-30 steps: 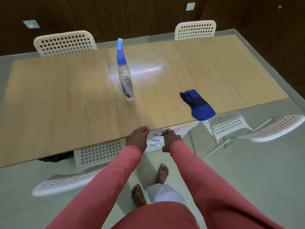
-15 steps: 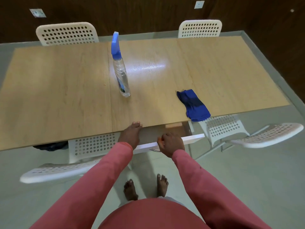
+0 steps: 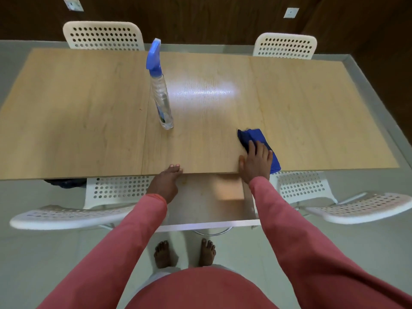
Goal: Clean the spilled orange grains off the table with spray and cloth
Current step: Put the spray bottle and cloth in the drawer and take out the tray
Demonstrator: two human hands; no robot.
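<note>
Our right hand (image 3: 256,162) lies flat on the blue cloth (image 3: 258,139) near the table (image 3: 89,121) edge, fingers straight. Our left hand (image 3: 166,182) rests at the edge, fingers loose. The spray bottle (image 3: 161,94) stands untouched. Next we think we must pick the cloth up and wipe.

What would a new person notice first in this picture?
The tall spray bottle with its blue trigger head stands upright mid-table. Near the front edge, the right hand lies on a blue cloth. Below the tabletop, a drawer is pulled out between the arms.
</note>
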